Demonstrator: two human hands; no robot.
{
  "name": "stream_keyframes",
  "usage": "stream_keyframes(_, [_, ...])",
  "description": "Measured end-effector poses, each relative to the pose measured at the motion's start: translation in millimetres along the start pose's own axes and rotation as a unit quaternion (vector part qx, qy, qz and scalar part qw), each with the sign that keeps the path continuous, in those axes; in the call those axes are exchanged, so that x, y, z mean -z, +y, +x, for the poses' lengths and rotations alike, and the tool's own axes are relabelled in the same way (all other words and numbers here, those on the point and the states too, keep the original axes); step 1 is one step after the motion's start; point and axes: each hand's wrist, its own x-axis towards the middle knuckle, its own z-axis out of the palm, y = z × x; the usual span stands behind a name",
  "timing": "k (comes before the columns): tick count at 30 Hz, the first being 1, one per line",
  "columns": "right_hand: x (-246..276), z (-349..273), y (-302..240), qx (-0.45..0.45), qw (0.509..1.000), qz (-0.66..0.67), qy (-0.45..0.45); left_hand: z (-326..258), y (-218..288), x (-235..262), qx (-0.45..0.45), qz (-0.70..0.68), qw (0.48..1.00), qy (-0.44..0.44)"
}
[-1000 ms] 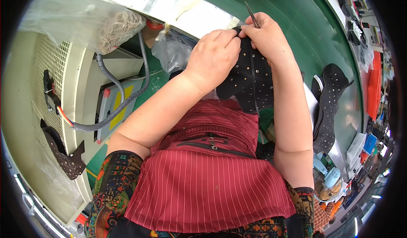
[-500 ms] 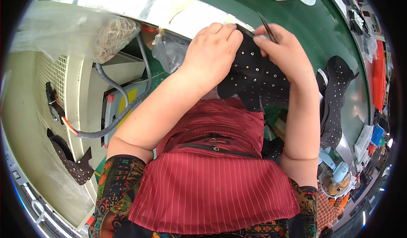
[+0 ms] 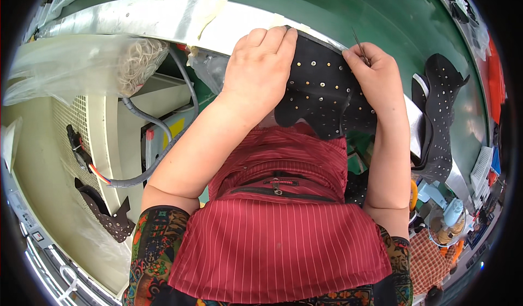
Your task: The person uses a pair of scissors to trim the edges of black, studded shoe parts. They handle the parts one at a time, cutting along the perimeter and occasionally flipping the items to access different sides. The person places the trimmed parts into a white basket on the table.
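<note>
A black piece of material (image 3: 318, 96) dotted with small metal studs and eyelets hangs between my hands, its upper edge stretched along the metal table edge. My left hand (image 3: 260, 61) is closed over its upper left corner, fingers curled above the edge. With thumb and fingertips my right hand (image 3: 376, 74) pinches the upper right corner. The same hand holds a thin, dark, pointed tool (image 3: 360, 45), like tweezers, its points sticking up past the fingers. The lower part of the piece falls in wavy edges towards my red striped apron (image 3: 278, 240).
More studded black pieces (image 3: 438, 110) lie on the green table (image 3: 381, 11) at right. At left are a plastic bag of beige bands (image 3: 143, 61), a grey hose (image 3: 163, 126) and a cream cabinet (image 3: 113, 142) with another studded piece (image 3: 106, 213). A small blue fan (image 3: 452, 213) stands lower right.
My right hand has come down onto the piece's upper right corner, and the upper edge is now drawn out straight. The pointed tool stays in that hand. My left hand keeps its hold.
</note>
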Motion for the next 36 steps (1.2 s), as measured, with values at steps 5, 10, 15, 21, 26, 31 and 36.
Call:
stream_keyframes(5, [1, 3, 2, 0.012, 0.999, -0.037, -0.005, 3, 5, 7, -0.001, 0.067, 0.996, -0.057])
stream_keyframes(10, [2, 1, 3, 0.011, 0.999, -0.031, -0.016, 1, 15, 18, -0.005, 0.119, 0.987, -0.108])
stream_keyframes(15, [3, -1, 4, 0.042, 0.997, -0.052, -0.038, -20, 31, 21, 0.017, 0.157, 0.983, -0.094])
stream_keyframes(21, [4, 3, 10, 0.041, 0.998, 0.004, -0.048, -21, 30, 4, -0.056, 0.163, 0.981, -0.086])
stream_keyframes(26, [0, -1, 5, 0.046, 0.997, -0.053, -0.019, -21, 28, 5, -0.059, 0.151, 0.984, -0.079])
stream_keyframes(31, [-4, -2, 4, 0.062, 0.992, -0.114, -0.002, -15, 35, 7, -0.021, 0.113, 0.988, -0.103])
stream_keyframes(36, [-1, 3, -2, 0.053, 0.989, -0.134, -0.031, -7, 38, 9, -0.047, 0.111, 0.988, -0.1])
